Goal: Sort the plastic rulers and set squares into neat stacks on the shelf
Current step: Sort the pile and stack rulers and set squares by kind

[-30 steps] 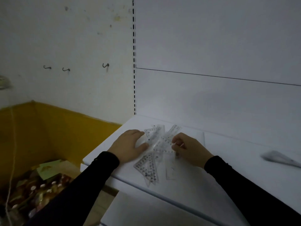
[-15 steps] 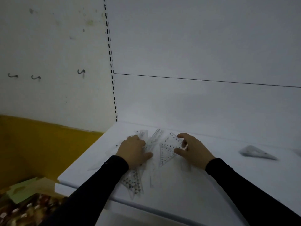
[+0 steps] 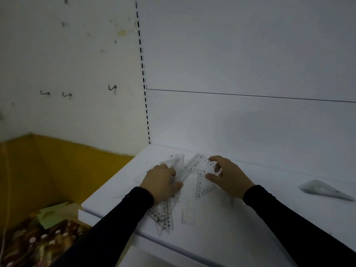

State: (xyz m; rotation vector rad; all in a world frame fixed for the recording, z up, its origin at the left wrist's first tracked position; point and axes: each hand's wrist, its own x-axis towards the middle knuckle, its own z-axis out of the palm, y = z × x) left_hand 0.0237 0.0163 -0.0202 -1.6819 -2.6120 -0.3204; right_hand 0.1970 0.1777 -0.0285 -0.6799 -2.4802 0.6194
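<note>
A loose heap of clear plastic rulers and set squares lies on the white shelf point(image 3: 250, 218) near its left end. My right hand point(image 3: 228, 175) pinches a clear set square point(image 3: 202, 168) by its right corner, thumb under and fingers over. My left hand point(image 3: 161, 182) presses flat on several clear rulers point(image 3: 178, 164), fingers spread over them. More set squares point(image 3: 163, 216) stick out below my left wrist toward the front edge. A single clear ruler point(image 3: 188, 211) lies apart in front. A separate stack of set squares point(image 3: 325, 189) sits far right.
The shelf's front edge point(image 3: 154, 239) runs diagonally just below my arms. A slotted upright point(image 3: 143, 74) rises at the back left corner. Left of the shelf, lower down, stands a yellow-walled bin point(image 3: 57, 170) holding packaged goods point(image 3: 38, 241).
My right hand has closed its thumb and fingers on the set square's corner. My left hand stays pressed on the rulers. The view has shifted slightly left.
</note>
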